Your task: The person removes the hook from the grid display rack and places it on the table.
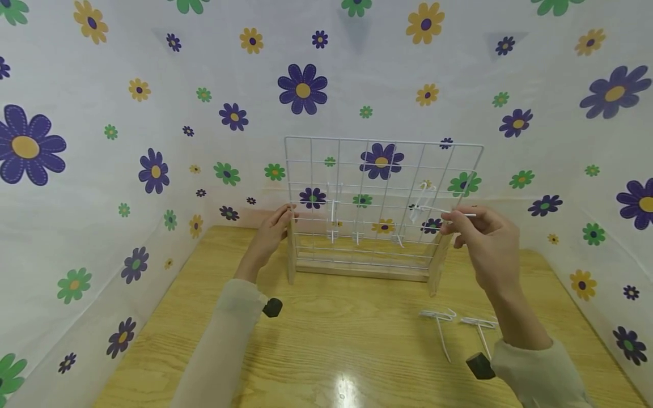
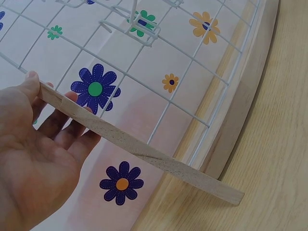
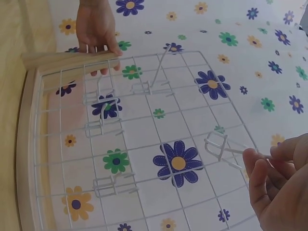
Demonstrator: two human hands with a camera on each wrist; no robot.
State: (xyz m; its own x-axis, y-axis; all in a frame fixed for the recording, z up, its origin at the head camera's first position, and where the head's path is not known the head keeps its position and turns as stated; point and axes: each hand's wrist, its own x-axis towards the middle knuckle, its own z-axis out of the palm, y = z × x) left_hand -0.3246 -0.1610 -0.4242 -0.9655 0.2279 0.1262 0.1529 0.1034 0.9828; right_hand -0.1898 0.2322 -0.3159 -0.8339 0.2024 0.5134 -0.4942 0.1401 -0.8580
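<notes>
Two white wire hooks with long straight prongs lay side by side on the light wood-grain surface. The right hand pinched a third white wire hook by its prong, fingers closed, its looped end before the white wire grid panel; contact could not be determined. The left hand gripped the pale wooden side leg, fingers bent around it. Four mounted hooks hung on the grid. Beyond stood a white flower-printed backdrop.

l arm fwd, l hand gripping, r arm fwd, r hand pinching w/ bent fingers
</notes>
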